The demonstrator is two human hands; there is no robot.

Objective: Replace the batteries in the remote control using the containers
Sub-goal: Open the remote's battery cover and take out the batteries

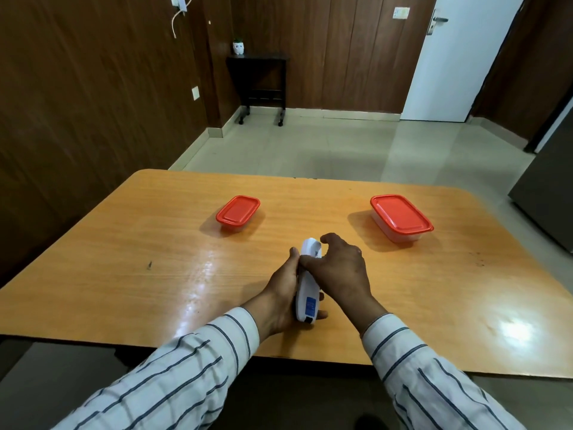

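Note:
A white remote control point(307, 293) with a blue label on its back lies lengthwise near the table's front middle. My left hand point(283, 293) grips its left side from below. My right hand point(339, 268) rests over its upper part, thumb and fingers around the far end, where the back cover point(311, 245) looks slid outward. Two clear containers with red lids stand farther back: a smaller one point(238, 213) at the left and a larger one point(400, 217) at the right. Both lids are on. No batteries are visible.
The wooden table point(155, 243) has rounded far corners and a front edge close to my body. Beyond it are a tiled floor, a small dark side table point(259, 85) by the wood-panelled wall, a white door point(459, 57), and a grey cabinet point(548, 187) at the right.

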